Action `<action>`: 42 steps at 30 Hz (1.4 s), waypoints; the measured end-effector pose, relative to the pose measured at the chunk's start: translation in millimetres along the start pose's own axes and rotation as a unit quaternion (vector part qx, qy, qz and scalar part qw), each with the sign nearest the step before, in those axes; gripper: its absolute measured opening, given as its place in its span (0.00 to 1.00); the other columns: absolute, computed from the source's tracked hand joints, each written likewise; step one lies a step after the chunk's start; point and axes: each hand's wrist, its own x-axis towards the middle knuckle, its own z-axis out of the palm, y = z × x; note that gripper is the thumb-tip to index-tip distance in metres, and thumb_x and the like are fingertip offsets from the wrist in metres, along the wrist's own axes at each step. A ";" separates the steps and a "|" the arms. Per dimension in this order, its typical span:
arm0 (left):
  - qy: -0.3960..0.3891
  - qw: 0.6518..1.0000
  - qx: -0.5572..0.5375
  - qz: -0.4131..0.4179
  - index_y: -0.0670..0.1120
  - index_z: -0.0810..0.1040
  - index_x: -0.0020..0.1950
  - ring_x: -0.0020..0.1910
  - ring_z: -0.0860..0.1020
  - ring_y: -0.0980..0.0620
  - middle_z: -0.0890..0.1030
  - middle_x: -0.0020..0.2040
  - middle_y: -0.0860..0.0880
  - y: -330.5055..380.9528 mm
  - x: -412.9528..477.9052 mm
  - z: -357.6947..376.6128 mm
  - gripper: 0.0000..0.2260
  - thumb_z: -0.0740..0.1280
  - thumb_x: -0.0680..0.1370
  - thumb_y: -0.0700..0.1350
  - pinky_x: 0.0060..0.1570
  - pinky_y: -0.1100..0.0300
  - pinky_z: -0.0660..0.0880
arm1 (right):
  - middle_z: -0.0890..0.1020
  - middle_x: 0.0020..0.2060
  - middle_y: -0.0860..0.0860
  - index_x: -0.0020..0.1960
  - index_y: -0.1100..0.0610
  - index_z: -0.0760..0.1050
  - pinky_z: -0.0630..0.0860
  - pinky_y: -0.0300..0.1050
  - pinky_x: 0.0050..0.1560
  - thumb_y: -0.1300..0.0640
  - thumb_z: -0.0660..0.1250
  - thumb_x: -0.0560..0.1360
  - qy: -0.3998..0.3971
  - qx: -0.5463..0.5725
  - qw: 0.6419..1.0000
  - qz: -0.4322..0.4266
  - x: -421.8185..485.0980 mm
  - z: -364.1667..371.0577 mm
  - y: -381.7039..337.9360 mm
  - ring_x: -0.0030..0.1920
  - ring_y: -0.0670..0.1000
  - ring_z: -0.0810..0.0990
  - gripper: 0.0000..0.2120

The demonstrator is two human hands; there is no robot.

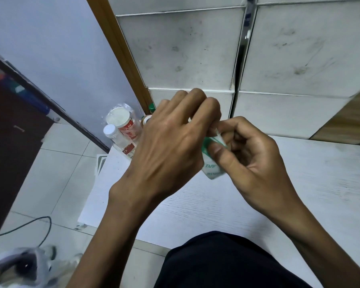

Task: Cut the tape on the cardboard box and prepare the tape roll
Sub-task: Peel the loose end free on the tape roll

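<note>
A white wood-grain tabletop point(299, 183) fills the view from 3 to 6 o'clock. Behind it, from 12 to 2 o'clock, a wall of scuffed white panels point(185, 50) rises, edged by a brown wooden frame point(116, 48). A pale lilac wall point(50, 38) sits at 10 o'clock; a light tiled floor point(56, 173) lies at 8 o'clock.

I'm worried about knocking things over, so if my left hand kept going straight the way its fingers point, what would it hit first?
Probably the tiled wall. The left hand points up and away, toward the tiles. The plastic bottles stand off to its left, likely outside that line, though depth is unclear.
</note>
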 end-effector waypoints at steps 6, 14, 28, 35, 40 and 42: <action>-0.002 0.999 0.035 -0.021 0.40 0.73 0.44 0.38 0.68 0.44 0.73 0.41 0.42 0.6 -6.5 2.1 0.08 0.56 0.74 0.33 0.33 0.49 0.68 | 0.79 0.36 0.51 0.53 0.59 0.76 0.77 0.47 0.38 0.57 0.67 0.75 0.000 0.011 1.000 0.026 3.5 3.4 7.3 0.38 0.58 0.79 0.09; 0.045 0.989 -0.126 -0.062 0.39 0.81 0.48 0.42 0.70 0.61 0.77 0.45 0.54 -18.1 -7.9 4.9 0.04 0.74 0.76 0.37 0.43 0.73 0.70 | 0.77 0.36 0.56 0.53 0.57 0.76 0.77 0.60 0.39 0.49 0.67 0.74 0.011 -0.009 1.000 -0.007 5.8 -2.8 2.4 0.39 0.62 0.79 0.13; 0.093 0.981 -0.163 -0.046 0.42 0.86 0.45 0.42 0.78 0.53 0.83 0.43 0.48 -18.2 -7.0 4.8 0.00 0.76 0.75 0.38 0.40 0.57 0.76 | 0.71 0.38 0.55 0.52 0.59 0.76 0.74 0.52 0.39 0.58 0.67 0.74 0.015 -0.058 0.998 -0.030 3.4 -5.4 0.4 0.37 0.58 0.73 0.08; 0.135 0.990 -0.027 -0.029 0.38 0.80 0.41 0.37 0.76 0.42 0.80 0.39 0.43 -3.9 -6.6 14.4 0.08 0.62 0.71 0.30 0.34 0.49 0.74 | 0.74 0.36 0.53 0.53 0.56 0.74 0.76 0.54 0.38 0.54 0.68 0.75 0.015 -0.040 0.999 -0.032 4.3 1.9 2.0 0.37 0.58 0.76 0.09; 0.138 0.989 0.025 -0.043 0.38 0.78 0.39 0.33 0.74 0.42 0.77 0.34 0.41 -0.1 -8.6 13.6 0.10 0.59 0.70 0.30 0.31 0.49 0.72 | 0.78 0.34 0.38 0.53 0.57 0.75 0.79 0.42 0.38 0.55 0.68 0.75 0.015 0.003 1.000 0.011 9.6 5.7 6.8 0.38 0.45 0.81 0.09; 0.124 0.991 0.032 -0.043 0.38 0.78 0.40 0.32 0.73 0.42 0.76 0.34 0.41 -0.6 -10.6 11.6 0.09 0.59 0.71 0.29 0.30 0.49 0.72 | 0.79 0.35 0.40 0.54 0.57 0.76 0.81 0.45 0.38 0.55 0.68 0.75 0.008 0.009 1.000 0.020 8.1 5.5 8.2 0.39 0.48 0.82 0.10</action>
